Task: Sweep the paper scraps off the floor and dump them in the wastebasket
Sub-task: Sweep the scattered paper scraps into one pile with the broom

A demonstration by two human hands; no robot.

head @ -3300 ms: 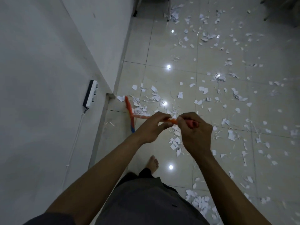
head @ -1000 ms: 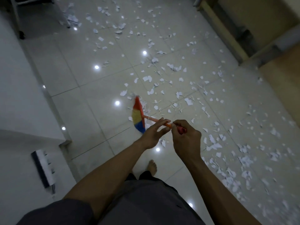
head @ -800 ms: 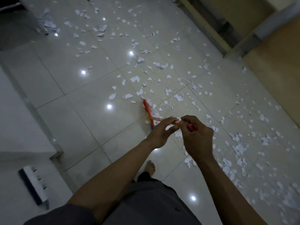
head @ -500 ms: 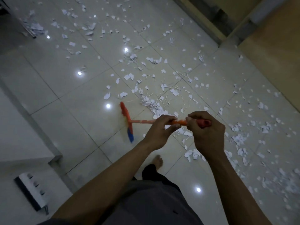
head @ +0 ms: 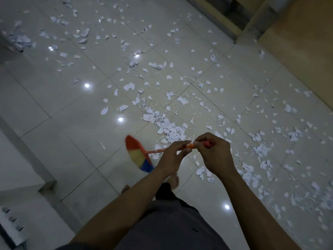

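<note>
Swinging back from its last stroke, the broom (head: pixel 138 156) had turned since half a second earlier: its head then showed only a thin edge, and now the broad red, yellow and blue bristles faced the camera, blurred, just left of the hands and near the person's foot (head: pixel 173 179). The left hand (head: pixel 171 157) pinched the orange handle between thumb and fairly straight fingers, while the right hand (head: pixel 214 156) was curled round the handle's top end, its red cap showing above the knuckles. The 2 hands sat almost touching on the stick.

Paper scraps (head: pixel 171 130) lay bunched in a denser drift just beyond the hands, with many more scattered across the floor (head: pixel 72 123) to the far side and the right. A power strip (head: pixel 10 226) lay at the lower left edge.

By my reading, the drift was the work of the recent strokes, and the broom was being reset for another pass. Gathering looked far from finished, and no wastebasket was in view.
</note>
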